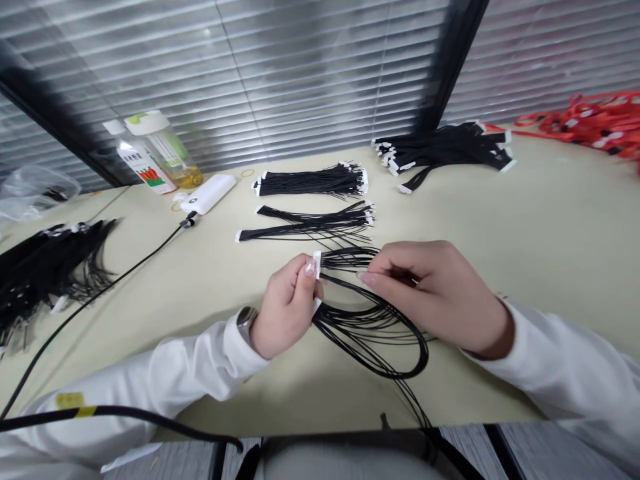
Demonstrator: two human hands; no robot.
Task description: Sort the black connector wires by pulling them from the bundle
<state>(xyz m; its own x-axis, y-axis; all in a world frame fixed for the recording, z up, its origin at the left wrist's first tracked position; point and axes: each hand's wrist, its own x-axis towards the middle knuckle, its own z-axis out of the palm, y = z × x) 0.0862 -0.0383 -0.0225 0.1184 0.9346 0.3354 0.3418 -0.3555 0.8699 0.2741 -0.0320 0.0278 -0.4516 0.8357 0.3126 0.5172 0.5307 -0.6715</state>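
My left hand is closed on a white connector, thumb pressed on its face. Black wires run from the connector and loop to the right, some trailing toward the table's front edge. Part of a second white piece shows just below my fingers. Thumb and forefinger of my right hand are pinched together over the upper wires, apparently on a thin black wire; its tip is hidden. Behind my hands lie a few loose harnesses and a neat bundle of black harnesses with white connectors.
At the back right are more black harnesses and a red wire pile. A black wire heap lies left. Two bottles and a white power bank stand near the blinds. A black cable crosses the left side.
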